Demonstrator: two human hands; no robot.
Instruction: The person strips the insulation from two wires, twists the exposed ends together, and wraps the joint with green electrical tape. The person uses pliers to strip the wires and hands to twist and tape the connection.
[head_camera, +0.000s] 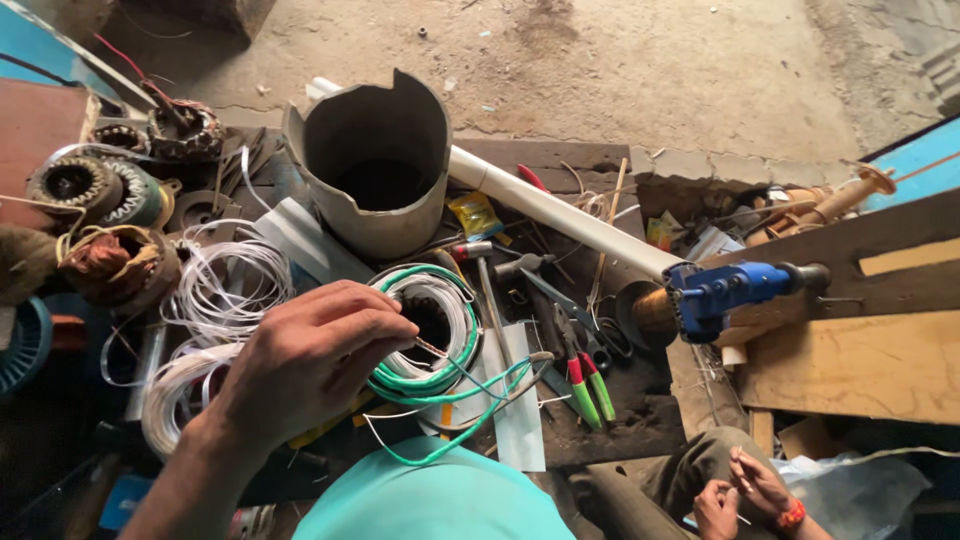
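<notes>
My left hand (305, 360) pinches a thin wire end at the stator winding (428, 325) on the cluttered bench | right hand out of view | grey cylindrical housing (375, 165) behind | white pipe (560, 215) beside.

Soft daylight from above, dim shadowed lower left, wide-angle bending at edges.

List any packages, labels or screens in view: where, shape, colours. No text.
Yellow packet: small, crumpled, right of the grey cylinder, against the white pipe.
Second yellowish packet: small, just beyond the pipe's far end.
Clear plastic bag: bottom right, crumpled.
No screens or signs.
</notes>
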